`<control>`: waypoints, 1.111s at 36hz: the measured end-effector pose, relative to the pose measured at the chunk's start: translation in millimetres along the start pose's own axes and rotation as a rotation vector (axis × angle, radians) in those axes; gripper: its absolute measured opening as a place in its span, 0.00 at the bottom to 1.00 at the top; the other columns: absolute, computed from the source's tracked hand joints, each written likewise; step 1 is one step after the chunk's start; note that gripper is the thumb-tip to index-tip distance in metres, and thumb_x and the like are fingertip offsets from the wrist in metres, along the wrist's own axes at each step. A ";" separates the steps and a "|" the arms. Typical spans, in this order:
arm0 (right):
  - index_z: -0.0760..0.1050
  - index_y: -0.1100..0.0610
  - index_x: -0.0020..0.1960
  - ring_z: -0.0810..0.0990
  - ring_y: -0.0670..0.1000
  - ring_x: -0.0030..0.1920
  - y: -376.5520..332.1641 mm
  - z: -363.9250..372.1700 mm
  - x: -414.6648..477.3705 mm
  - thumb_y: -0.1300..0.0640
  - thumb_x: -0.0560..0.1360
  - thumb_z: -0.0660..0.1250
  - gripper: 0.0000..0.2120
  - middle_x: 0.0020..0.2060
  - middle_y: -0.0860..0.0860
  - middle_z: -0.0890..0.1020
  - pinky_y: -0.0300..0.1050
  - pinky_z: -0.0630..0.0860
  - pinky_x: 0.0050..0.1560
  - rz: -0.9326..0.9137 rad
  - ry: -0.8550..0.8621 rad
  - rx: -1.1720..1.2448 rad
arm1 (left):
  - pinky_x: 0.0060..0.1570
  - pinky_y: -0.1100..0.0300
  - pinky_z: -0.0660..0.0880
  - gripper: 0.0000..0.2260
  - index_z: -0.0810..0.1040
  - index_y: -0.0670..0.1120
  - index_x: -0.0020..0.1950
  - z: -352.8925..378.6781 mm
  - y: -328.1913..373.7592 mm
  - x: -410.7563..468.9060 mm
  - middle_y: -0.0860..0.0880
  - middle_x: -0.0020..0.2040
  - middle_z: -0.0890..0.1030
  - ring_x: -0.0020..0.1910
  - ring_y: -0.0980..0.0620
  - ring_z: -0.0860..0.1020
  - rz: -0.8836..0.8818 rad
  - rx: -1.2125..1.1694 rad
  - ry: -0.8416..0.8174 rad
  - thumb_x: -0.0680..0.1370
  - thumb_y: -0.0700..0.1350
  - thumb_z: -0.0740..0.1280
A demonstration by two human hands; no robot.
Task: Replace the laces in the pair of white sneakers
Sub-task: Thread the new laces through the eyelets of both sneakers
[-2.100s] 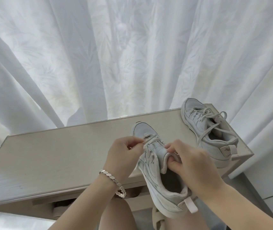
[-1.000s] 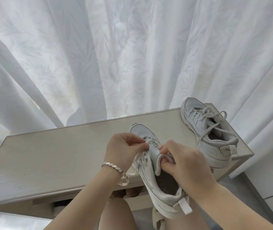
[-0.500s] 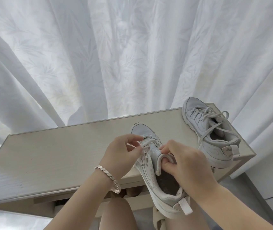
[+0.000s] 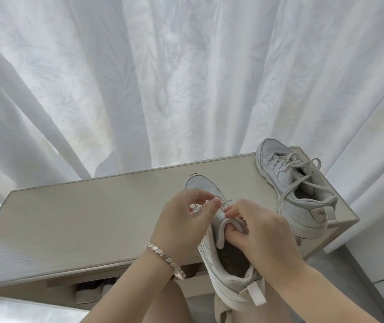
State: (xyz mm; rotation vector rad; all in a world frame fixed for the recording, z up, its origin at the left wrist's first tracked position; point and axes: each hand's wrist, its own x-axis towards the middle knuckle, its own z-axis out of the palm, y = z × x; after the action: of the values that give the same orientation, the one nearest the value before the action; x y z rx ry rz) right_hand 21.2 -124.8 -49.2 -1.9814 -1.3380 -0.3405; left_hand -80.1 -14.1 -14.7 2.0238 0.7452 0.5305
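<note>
Curtain (image 4: 139, 89) folds, white with a faint leaf pattern, fill the whole background. Below them a pale wooden bench (image 4: 81, 224) runs from the left edge across to the right, and a shelf under it holds what may be other shoes, too dark to make out.

At the near edge of the bench, right of centre, the left hand (image 4: 181, 224), with a silver bracelet (image 4: 165, 259) at its wrist, has thumb and forefinger curled together over the eyelets of the near sneaker (image 4: 233, 287). It appears to pinch the lace (image 4: 227, 201), whose thin end sticks out just beside the thumb.

This sneaker has its toe on the bench and its heel hanging off toward the person's lap. The right hand (image 4: 263, 231) grips its tongue (image 4: 221, 231), thumb tucked beneath and fingers curled over the top.

Further right, near the end of the bench, the second sneaker (image 4: 298, 194) stands upright, loosely laced, well apart from the hands.
</note>
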 end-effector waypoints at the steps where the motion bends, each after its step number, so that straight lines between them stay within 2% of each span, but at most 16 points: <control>1: 0.75 0.51 0.38 0.75 0.43 0.28 -1.2 -0.5 -0.3 0.48 0.66 0.63 0.07 0.29 0.43 0.78 0.35 0.68 0.30 0.018 -0.009 0.015 | 0.49 0.78 0.67 0.04 0.78 0.58 0.46 0.3 0.6 -3.6 0.63 0.48 0.78 0.49 0.70 0.74 -0.008 0.003 -0.049 0.73 0.51 0.70; 3: 0.76 0.47 0.41 0.78 0.43 0.35 -2.0 -4.4 0.2 0.43 0.65 0.63 0.09 0.32 0.42 0.80 0.34 0.73 0.37 0.137 -0.081 0.152 | 0.54 0.80 0.63 0.13 0.78 0.58 0.53 2.1 -2.8 -10.1 0.67 0.51 0.75 0.55 0.72 0.71 -0.006 0.032 -0.128 0.70 0.54 0.72; 5: 0.76 0.43 0.45 0.79 0.39 0.42 1.5 -12.0 3.4 0.40 0.62 0.65 0.13 0.39 0.38 0.82 0.33 0.75 0.43 0.292 -0.227 0.360 | 0.58 0.79 0.63 0.16 0.75 0.61 0.54 1.8 -4.6 -13.3 0.69 0.52 0.73 0.57 0.72 0.70 -0.014 0.038 -0.141 0.68 0.54 0.74; 7: 0.78 0.43 0.47 0.80 0.39 0.46 10.1 -20.7 8.4 0.44 0.62 0.70 0.14 0.44 0.37 0.82 0.35 0.77 0.47 0.376 -0.387 0.597 | 0.59 0.75 0.65 0.18 0.75 0.61 0.54 1.8 -7.2 -14.4 0.68 0.53 0.74 0.57 0.71 0.71 -0.033 0.018 -0.120 0.67 0.54 0.75; 9: 0.78 0.46 0.51 0.81 0.43 0.47 17.9 -27.5 17.0 0.52 0.65 0.72 0.14 0.45 0.44 0.83 0.40 0.79 0.48 0.453 -0.458 0.789 | 0.58 0.74 0.66 0.22 0.75 0.59 0.58 2.6 -9.1 -15.2 0.66 0.55 0.75 0.56 0.70 0.71 -0.047 0.024 -0.110 0.66 0.55 0.75; 11: 0.77 0.47 0.51 0.82 0.48 0.44 21.7 -28.1 25.4 0.56 0.72 0.71 0.09 0.43 0.48 0.82 0.41 0.79 0.43 0.513 -0.439 0.792 | 0.57 0.74 0.66 0.25 0.75 0.57 0.61 4.6 -10.1 -15.8 0.64 0.56 0.75 0.56 0.70 0.72 -0.049 0.033 -0.096 0.65 0.58 0.75; 14: 0.75 0.48 0.52 0.81 0.48 0.39 22.8 -17.4 37.1 0.52 0.76 0.65 0.05 0.43 0.48 0.79 0.39 0.79 0.36 0.530 -0.526 0.560 | 0.58 0.72 0.68 0.29 0.75 0.59 0.58 6.6 -10.0 -16.3 0.65 0.55 0.77 0.56 0.69 0.73 -0.055 0.025 -0.063 0.59 0.65 0.70; 17: 0.77 0.53 0.47 0.78 0.46 0.36 21.5 -4.9 44.1 0.49 0.76 0.66 0.08 0.39 0.49 0.80 0.40 0.77 0.34 0.564 -0.585 0.473 | 0.57 0.73 0.68 0.23 0.74 0.60 0.56 5.8 -11.3 -16.2 0.65 0.54 0.77 0.56 0.68 0.74 -0.053 0.015 -0.067 0.64 0.58 0.76; 21: 0.77 0.52 0.38 0.78 0.48 0.36 18.5 2.0 49.2 0.52 0.73 0.69 0.07 0.34 0.50 0.80 0.45 0.76 0.40 0.588 -0.474 0.484 | 0.53 0.79 0.66 0.19 0.74 0.60 0.54 4.5 -11.5 -15.9 0.65 0.53 0.77 0.56 0.68 0.74 -0.041 0.026 -0.068 0.67 0.53 0.76; 24: 0.77 0.53 0.39 0.80 0.49 0.38 15.0 2.2 48.0 0.55 0.75 0.68 0.06 0.36 0.51 0.82 0.45 0.78 0.43 0.627 -0.325 0.577 | 0.52 0.80 0.66 0.18 0.72 0.63 0.52 4.5 -11.1 -16.0 0.66 0.53 0.77 0.55 0.69 0.74 -0.033 0.026 -0.065 0.66 0.53 0.76; 28: 0.68 0.59 0.45 0.84 0.52 0.39 7.7 -17.4 59.9 0.59 0.82 0.55 0.09 0.34 0.54 0.84 0.42 0.81 0.42 0.853 0.088 1.276 | 0.50 0.82 0.64 0.19 0.73 0.61 0.53 4.2 -13.1 -15.5 0.66 0.53 0.77 0.55 0.73 0.71 -0.023 0.038 -0.063 0.66 0.53 0.75; 31: 0.64 0.56 0.37 0.73 0.46 0.23 12.5 -47.5 70.4 0.61 0.82 0.51 0.14 0.24 0.50 0.74 0.37 0.74 0.25 0.880 0.353 1.549 | 0.49 0.83 0.62 0.20 0.75 0.58 0.56 4.2 -15.9 -14.5 0.65 0.54 0.77 0.55 0.75 0.70 -0.006 0.048 -0.059 0.66 0.53 0.75; 32: 0.62 0.55 0.34 0.65 0.45 0.20 16.0 -58.3 72.9 0.61 0.80 0.52 0.16 0.23 0.48 0.67 0.34 0.64 0.19 0.891 0.369 1.510 | 0.49 0.84 0.61 0.20 0.75 0.57 0.57 4.1 -16.3 -14.2 0.65 0.54 0.77 0.55 0.75 0.70 -0.001 0.046 -0.058 0.67 0.52 0.76; 34: 0.59 0.53 0.32 0.55 0.45 0.21 25.6 -75.4 77.0 0.62 0.77 0.54 0.16 0.23 0.47 0.60 0.34 0.51 0.19 0.881 0.255 1.247 | 0.49 0.84 0.61 0.21 0.75 0.56 0.57 4.0 -17.1 -13.3 0.65 0.54 0.76 0.54 0.76 0.69 0.002 0.043 -0.063 0.66 0.52 0.76; 37: 0.68 0.56 0.33 0.60 0.46 0.21 39.6 -82.3 74.1 0.59 0.75 0.59 0.12 0.19 0.44 0.66 0.35 0.57 0.21 0.729 -0.224 0.517 | 0.49 0.84 0.62 0.21 0.75 0.56 0.57 3.0 -18.0 -11.5 0.64 0.53 0.77 0.53 0.75 0.71 -0.007 0.030 -0.068 0.66 0.52 0.76; 40: 0.75 0.48 0.41 0.71 0.39 0.27 41.2 -76.7 61.5 0.53 0.76 0.61 0.06 0.29 0.42 0.76 0.37 0.66 0.32 0.540 -0.693 -0.044 | 0.47 0.85 0.61 0.23 0.74 0.56 0.58 1.8 -18.5 -10.2 0.63 0.54 0.76 0.52 0.77 0.69 -0.013 0.023 -0.069 0.65 0.51 0.77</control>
State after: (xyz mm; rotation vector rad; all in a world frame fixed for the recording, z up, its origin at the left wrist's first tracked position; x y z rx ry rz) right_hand 96.9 -142.7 23.8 -2.5093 -1.0946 0.6266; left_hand -92.0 -14.3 -32.2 2.0468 0.7255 0.4438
